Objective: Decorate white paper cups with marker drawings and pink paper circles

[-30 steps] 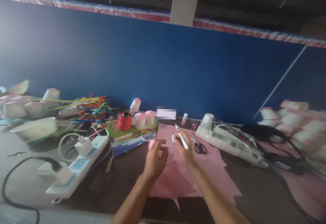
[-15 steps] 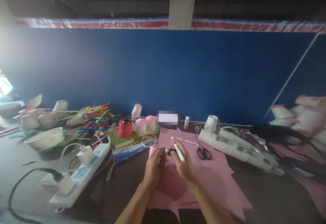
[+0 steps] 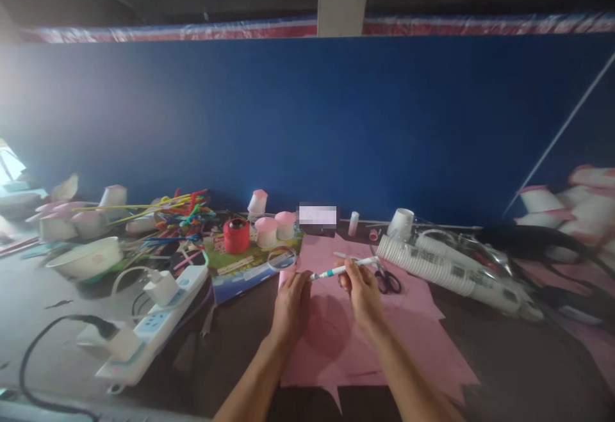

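A white marker (image 3: 353, 266) with a teal band lies nearly level between my two hands above pink paper (image 3: 384, 345). My right hand (image 3: 362, 291) pinches its barrel between thumb and fingers. At the marker's left end, the fingers of my left hand (image 3: 291, 303) are closed around the tip, partly hiding it. Black-handled scissors (image 3: 391, 282) lie on the paper just right of my right hand. A clear ring-like roll (image 3: 282, 259) rests beyond my left hand.
A power strip (image 3: 154, 329) with plugs and a white bowl (image 3: 86, 259) stand left. Behind are a red spool (image 3: 237, 236), pink-topped cups (image 3: 266, 232) and pipe cleaners (image 3: 187, 211). Right lies a bagged stack of paper cups (image 3: 427, 265); a glue stick (image 3: 353, 223) stands at the back.
My right hand has moved right and turned the marker from steep to nearly level. Its left end now meets my left fingers, which held a small white piece apart from it before.
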Available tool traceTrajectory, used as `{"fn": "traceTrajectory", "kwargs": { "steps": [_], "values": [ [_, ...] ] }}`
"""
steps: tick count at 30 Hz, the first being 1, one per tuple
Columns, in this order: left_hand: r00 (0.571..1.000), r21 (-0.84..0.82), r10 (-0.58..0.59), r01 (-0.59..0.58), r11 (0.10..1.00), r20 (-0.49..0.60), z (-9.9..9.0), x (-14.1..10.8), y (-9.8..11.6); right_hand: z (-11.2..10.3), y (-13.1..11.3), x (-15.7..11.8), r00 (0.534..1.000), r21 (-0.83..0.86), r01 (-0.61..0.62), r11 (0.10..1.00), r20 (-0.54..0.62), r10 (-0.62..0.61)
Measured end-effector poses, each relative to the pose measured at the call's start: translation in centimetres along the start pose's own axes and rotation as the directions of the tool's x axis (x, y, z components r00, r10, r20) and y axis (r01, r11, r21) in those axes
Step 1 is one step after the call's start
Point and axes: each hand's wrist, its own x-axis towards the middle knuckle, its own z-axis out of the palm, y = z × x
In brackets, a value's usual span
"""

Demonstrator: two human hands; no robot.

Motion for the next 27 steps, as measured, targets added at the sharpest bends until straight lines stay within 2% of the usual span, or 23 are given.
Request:
{"fn": "traceTrajectory", "kwargs": {
  "steps": [7, 12, 18, 22, 27],
  "values": [
    [0.996, 0.073, 0.092, -0.091, 0.993, -0.003, -0.2, 0.1, 0.3, 0.1, -0.1, 0.1, 1.000, -0.095, 0.025, 0.995, 0.011, -0.024],
    [0.983, 0.119, 0.183, -0.180, 0.976, -0.014, -0.2, 0.0, 0.4, 0.4, 0.1, -0.4, 0.995, -0.181, 0.061, 0.982, 0.095, -0.044],
    [0.967, 0.230, 0.251, -0.256, 0.939, 0.053, -0.5, -0.2, 0.9, 0.3, 0.4, -0.4, 0.994, -0.111, 0.060, 0.992, 0.100, -0.049],
    [0.958, 0.273, 0.273, -0.287, 0.918, 0.089, -0.7, -0.3, 1.3, 0.0, 1.3, 0.1, 0.997, -0.041, 0.009, 0.999, 0.078, -0.005],
    [0.959, 0.276, 0.246, -0.277, 0.920, 0.143, -0.7, -0.4, 1.6, -0.2, 2.5, 0.5, 0.994, 0.002, -0.029, 1.000, 0.104, 0.029]
  ]
}}
